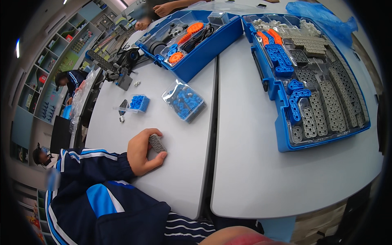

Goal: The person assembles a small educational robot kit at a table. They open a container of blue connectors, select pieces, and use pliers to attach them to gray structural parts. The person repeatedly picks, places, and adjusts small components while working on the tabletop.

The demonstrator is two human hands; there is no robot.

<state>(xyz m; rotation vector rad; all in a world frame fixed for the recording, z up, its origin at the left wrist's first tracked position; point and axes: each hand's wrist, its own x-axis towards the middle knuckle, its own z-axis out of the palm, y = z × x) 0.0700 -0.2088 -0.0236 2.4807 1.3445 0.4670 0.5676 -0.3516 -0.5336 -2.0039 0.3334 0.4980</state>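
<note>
Even pressure from thumb and finger likely suits the small grey piece (157, 143) best, keeping it from twisting; the left hand (146, 152) curls narrowly around it, over the left table (185, 171), nearer than the clear box (183, 101); whether blurred skin (237, 237) nearest is the right hand, I cannot tell.

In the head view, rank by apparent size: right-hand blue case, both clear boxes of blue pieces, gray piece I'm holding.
Right-hand blue case
Larger clear box
Smaller clear box
Gray piece, partly covered by your left hand
</note>
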